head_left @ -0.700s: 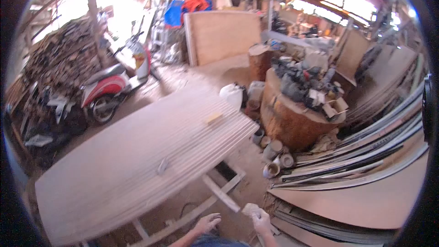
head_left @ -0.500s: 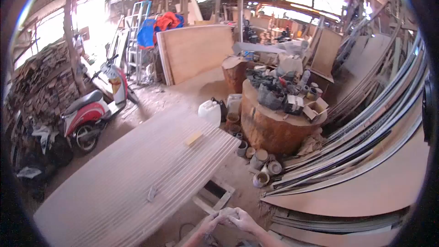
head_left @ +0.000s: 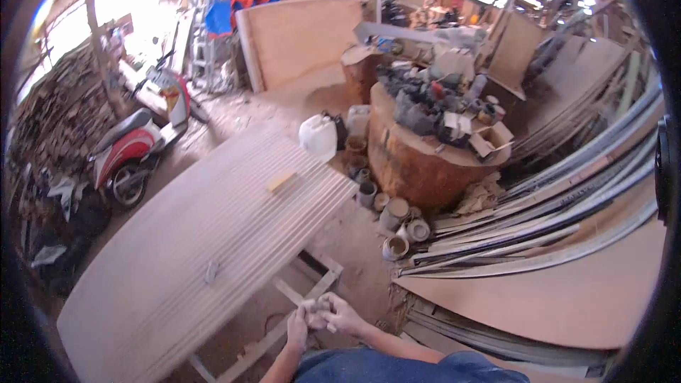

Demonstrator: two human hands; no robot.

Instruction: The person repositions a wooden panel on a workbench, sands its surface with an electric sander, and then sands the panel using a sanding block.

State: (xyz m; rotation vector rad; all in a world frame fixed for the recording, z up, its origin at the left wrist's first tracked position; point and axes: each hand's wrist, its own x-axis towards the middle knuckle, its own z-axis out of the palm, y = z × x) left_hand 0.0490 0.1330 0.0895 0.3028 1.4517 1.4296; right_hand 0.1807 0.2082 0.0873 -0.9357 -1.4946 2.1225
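My left hand (head_left: 298, 328) and my right hand (head_left: 343, 315) are held close together in front of my body, beside the near right edge of a long ribbed panel (head_left: 191, 223). Fingers of both are curled in, around something small and pale that I cannot make out. On the panel rest a yellowish block (head_left: 281, 182) and a small grey folded piece (head_left: 211, 272). Beneath the panel's right side, a wooden support frame (head_left: 323, 285) shows just beyond my hands.
Cans (head_left: 395, 247) and a white jerrycan (head_left: 318, 137) stand past the panel. A big wooden stump (head_left: 411, 167) carries bags and boxes. Long strips and sheets (head_left: 525, 291) are stacked at right. A red-and-white motor scooter (head_left: 135, 145) is parked at left.
My view has tilted down and shifted, showing my blue clothing. Both hands appear higher and further left in view, still close together, with their fingers rearranged.
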